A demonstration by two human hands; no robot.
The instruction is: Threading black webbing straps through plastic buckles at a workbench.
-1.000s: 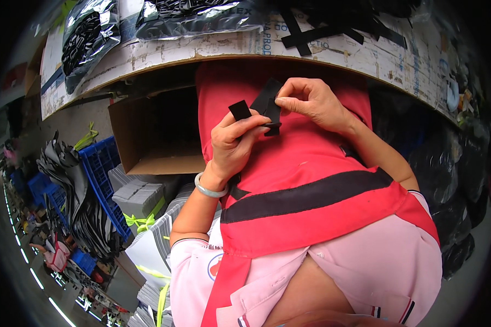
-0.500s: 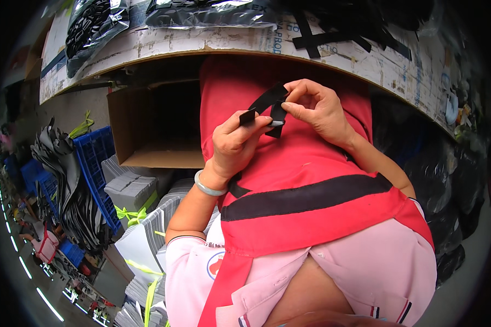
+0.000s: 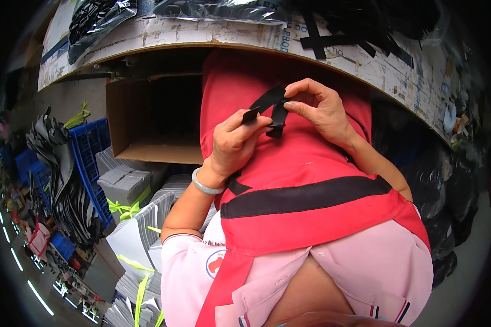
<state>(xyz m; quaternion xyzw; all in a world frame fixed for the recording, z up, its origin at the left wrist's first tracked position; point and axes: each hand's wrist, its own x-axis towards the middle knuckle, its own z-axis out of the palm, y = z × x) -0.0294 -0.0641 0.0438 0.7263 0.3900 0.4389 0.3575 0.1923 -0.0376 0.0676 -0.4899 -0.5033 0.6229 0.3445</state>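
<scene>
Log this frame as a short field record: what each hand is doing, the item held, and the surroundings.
left hand: left hand pinches one end of a black strap piece, pale bracelet on the wrist
right hand: right hand grips the other end of the strap at its fold
strap state: bent, held above a red apron
ahead: curved table edge with bagged black parts
to the left: open cardboard box, blue crate

Curved worktop [image 3: 158, 41] covered in printed cardboard, bearing clear plastic bags of black parts [image 3: 93, 19] and loose black straps [image 3: 338, 41]. Beneath it, an open brown cardboard box [image 3: 147, 152]; to its left, a blue plastic crate [image 3: 90, 147] and bundled grey sheets tied with yellow-green bands [image 3: 125, 185].
</scene>
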